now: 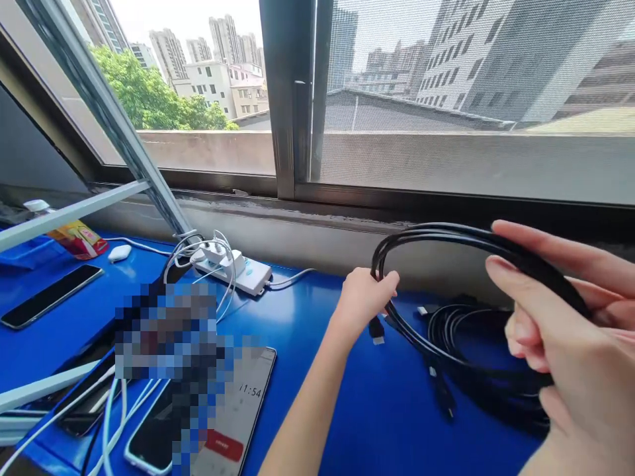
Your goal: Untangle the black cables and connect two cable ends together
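A black cable point(446, 231) is looped in several turns between my two hands above the blue table. My left hand point(364, 294) is closed around the left side of the loop, and a black plug with a metal tip point(378, 330) hangs just below it. At the right, my right hand point(575, 317) holds the other side of the loop between thumb and fingers. Beneath and behind the held loop, more coiled black cable point(454, 327) lies on the table, with a connector point(442, 393) beside it.
A white power strip point(253, 276) with adapters and white cords sits by the wall. Phones point(248, 390) lie on the blue table point(302, 330) at left. A metal frame point(116, 125), a pouch point(82, 238) and a white case point(120, 253) are farther left. Windows stand behind.
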Tool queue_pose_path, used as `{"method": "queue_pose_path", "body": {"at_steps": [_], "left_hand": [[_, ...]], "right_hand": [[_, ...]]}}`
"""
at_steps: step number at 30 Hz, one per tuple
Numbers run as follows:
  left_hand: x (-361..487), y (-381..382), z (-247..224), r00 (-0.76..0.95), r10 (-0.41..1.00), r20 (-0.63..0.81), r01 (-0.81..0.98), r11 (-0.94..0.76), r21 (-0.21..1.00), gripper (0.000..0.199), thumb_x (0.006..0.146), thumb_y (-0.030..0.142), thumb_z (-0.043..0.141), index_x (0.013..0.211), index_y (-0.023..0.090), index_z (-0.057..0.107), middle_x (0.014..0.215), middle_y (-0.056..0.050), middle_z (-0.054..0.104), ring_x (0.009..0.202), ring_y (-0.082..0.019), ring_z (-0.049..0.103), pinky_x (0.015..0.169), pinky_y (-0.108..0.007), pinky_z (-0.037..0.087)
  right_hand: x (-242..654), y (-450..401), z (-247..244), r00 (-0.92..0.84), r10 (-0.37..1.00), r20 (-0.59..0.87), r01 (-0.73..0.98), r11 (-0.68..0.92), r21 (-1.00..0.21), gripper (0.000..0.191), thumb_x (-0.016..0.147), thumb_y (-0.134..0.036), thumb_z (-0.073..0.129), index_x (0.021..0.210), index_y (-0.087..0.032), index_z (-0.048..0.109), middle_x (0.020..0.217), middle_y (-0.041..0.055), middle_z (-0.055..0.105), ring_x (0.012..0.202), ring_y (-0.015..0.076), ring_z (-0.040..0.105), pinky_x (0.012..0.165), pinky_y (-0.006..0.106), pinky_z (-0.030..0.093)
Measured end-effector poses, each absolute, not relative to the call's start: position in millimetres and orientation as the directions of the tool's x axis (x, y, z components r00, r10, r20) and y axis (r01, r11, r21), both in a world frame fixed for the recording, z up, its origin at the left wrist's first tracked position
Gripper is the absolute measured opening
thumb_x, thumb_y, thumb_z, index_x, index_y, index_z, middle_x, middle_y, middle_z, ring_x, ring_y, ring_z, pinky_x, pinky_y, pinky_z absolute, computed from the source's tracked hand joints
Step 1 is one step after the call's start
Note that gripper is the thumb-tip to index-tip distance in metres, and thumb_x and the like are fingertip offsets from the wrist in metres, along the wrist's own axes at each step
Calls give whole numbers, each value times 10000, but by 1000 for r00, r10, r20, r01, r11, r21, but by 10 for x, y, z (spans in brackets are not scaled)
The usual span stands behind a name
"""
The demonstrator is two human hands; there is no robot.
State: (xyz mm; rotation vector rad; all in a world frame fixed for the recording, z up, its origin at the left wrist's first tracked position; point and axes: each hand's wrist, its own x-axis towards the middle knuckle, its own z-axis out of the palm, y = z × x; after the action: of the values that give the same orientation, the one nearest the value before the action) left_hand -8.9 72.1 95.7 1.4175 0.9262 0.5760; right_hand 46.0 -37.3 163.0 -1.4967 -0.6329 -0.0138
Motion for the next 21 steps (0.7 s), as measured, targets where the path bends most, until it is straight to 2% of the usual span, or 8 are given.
{"method": "queue_pose_path", "body": {"at_steps": [3, 5, 10, 12, 15, 18, 19, 21], "left_hand": [[-112, 742, 952, 613, 759, -219, 214, 107, 971, 494, 845, 344, 498, 384, 177, 556, 362, -14, 508, 355, -112, 498, 468, -230, 429], [-140, 757, 999, 619, 761, -196, 169, 115, 979, 579, 891, 396, 428, 368, 177, 543, 355, -21, 506, 339, -107, 493, 434, -215, 417], [-238, 789, 1136, 476, 871, -120, -6, 140, 990, 636, 899, 492, 409, 339, 189, 425, 308, 3, 425, 278, -85, 440, 325, -182, 304], [-269, 800, 1151, 463, 877, -131, -25, 160, 987, 637, 894, 519, 406, 351, 187, 419, 309, 9, 415, 278, -87, 454, 313, -176, 281], [-274, 792, 1117, 576, 795, -191, 61, 192, 980, 621, 907, 500, 387, 400, 171, 533, 323, 2, 454, 289, -98, 486, 336, -181, 335], [-228, 740, 1044, 726, 611, -316, 242, 203, 949, 590, 903, 434, 410, 412, 162, 594, 342, -29, 521, 302, -124, 520, 386, -213, 423], [-204, 719, 1018, 753, 580, -310, 254, 177, 951, 574, 886, 413, 440, 391, 163, 588, 344, -41, 535, 311, -137, 534, 385, -220, 429], [-150, 685, 973, 749, 640, -170, 147, 90, 985, 490, 808, 371, 567, 362, 168, 580, 354, -52, 559, 321, -156, 546, 354, -228, 413]], "right_hand": [[381, -378, 1714, 882, 307, 358, 319, 172, -932, 263, 591, -286, 807, 851, -307, 771, 363, -52, 446, 273, 76, 315, 244, 221, 232], [360, -381, 1730, 874, 293, 388, 343, 194, -919, 262, 589, -244, 798, 846, -286, 770, 378, -49, 470, 280, 80, 344, 244, 216, 240], [495, -340, 1620, 798, 367, 477, 421, 226, -878, 410, 587, -228, 800, 994, -255, 749, 530, -36, 585, 357, 80, 464, 330, 201, 412], [547, -319, 1579, 792, 376, 480, 417, 240, -876, 409, 588, -246, 806, 994, -248, 748, 554, -35, 598, 369, 74, 476, 350, 195, 432], [515, -306, 1575, 812, 360, 459, 383, 264, -885, 297, 630, -281, 784, 919, -222, 759, 497, -40, 565, 322, 66, 422, 293, 194, 361], [364, -300, 1601, 814, 319, 486, 425, 243, -872, 245, 674, -280, 751, 911, -220, 758, 586, -7, 632, 348, 86, 458, 300, 217, 348], [307, -298, 1604, 803, 294, 519, 469, 225, -854, 244, 690, -282, 738, 925, -222, 756, 637, 7, 659, 379, 101, 492, 321, 228, 366], [215, -301, 1594, 763, 260, 592, 563, 183, -806, 250, 739, -299, 696, 972, -227, 749, 667, 18, 675, 426, 132, 536, 358, 250, 392]]}}
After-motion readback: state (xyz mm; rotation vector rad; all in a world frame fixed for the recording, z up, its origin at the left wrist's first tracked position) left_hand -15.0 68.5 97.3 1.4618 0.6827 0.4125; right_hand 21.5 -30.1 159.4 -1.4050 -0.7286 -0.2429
